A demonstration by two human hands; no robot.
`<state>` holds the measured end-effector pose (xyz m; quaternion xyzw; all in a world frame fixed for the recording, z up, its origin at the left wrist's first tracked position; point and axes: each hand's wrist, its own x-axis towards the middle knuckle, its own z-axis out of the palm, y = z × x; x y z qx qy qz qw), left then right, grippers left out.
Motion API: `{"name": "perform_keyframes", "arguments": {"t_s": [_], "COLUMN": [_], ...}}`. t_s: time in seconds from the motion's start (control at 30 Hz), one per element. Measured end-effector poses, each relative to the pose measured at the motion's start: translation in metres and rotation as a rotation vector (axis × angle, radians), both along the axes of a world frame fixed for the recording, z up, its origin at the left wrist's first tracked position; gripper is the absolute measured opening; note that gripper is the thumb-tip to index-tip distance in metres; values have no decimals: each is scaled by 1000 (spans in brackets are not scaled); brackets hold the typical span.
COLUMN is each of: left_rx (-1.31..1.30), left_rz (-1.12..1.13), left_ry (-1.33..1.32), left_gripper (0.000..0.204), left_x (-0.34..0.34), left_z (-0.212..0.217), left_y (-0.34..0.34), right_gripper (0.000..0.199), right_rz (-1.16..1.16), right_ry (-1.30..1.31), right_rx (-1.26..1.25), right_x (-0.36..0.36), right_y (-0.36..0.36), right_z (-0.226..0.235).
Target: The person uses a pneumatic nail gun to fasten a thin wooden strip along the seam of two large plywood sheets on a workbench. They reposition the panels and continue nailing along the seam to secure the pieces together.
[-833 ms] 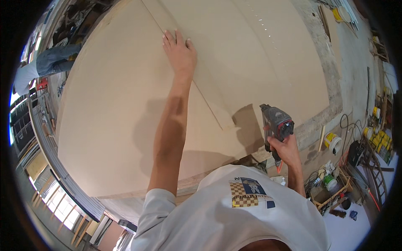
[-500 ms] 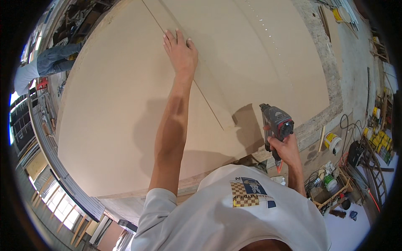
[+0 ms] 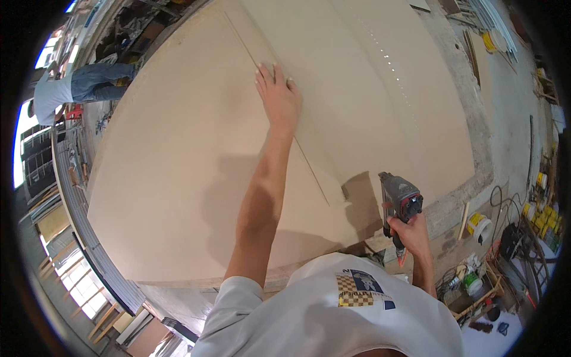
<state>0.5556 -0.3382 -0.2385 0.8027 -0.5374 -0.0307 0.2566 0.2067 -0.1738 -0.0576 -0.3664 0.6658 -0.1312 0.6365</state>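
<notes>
A large beige sheet panel (image 3: 160,196) spreads in front of me, crossed lengthwise by a thin dark line (image 3: 310,171); whether that is a seam or a strip's edge I cannot tell. Over this line my left hand (image 3: 281,106) lies with its fingers stretched out, palm down on the panel. My right hand (image 3: 411,233) is wrapped round the handle of a dark grey and red nail gun (image 3: 402,195). The tool is held near the panel's near right part, to the right of the line's near end, and casts a shadow there. An orange-red hose end shows below its grip.
A worn ledge (image 3: 461,190) borders the panel on the right. Beyond it are a yellow-and-white bucket (image 3: 479,227), dark hoses and a wooden crate (image 3: 470,297) of supplies. Another person (image 3: 89,89) bends over at the far left, beside long metal profiles (image 3: 83,232).
The whole view has shifted, so the scene sits slightly lower and further right. Both hands keep nearly the same places over the panel, the nail gun still in the right.
</notes>
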Motion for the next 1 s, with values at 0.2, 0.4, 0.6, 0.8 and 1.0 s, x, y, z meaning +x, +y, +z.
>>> {"name": "perform_keyframes", "arguments": {"t_s": [0.2, 0.4, 0.6, 0.8, 1.0], "left_rx": [-35, -36, -90, -98, -93], "left_rz": [10, -7, -3, 9, 15], "left_ry": [26, -36, -119, -121, -148], "left_gripper": [53, 53, 51, 50, 51], "left_x": [1, -3, 5, 4, 5], "left_z": [0, -2, -19, -22, -21], "left_y": [1, -1, 0, -2, -2], "right_gripper": [30, 30, 31, 32, 33], "right_rz": [35, 21, 24, -5, 2], "right_ry": [-18, -18, -12, -22, -29], "right_rx": [6, 1, 35, 8, 10], "right_x": [3, 1, 3, 2, 0], "right_y": [-1, -2, -3, 0, 1], "right_z": [1, -1, 0, -3, -4]}}
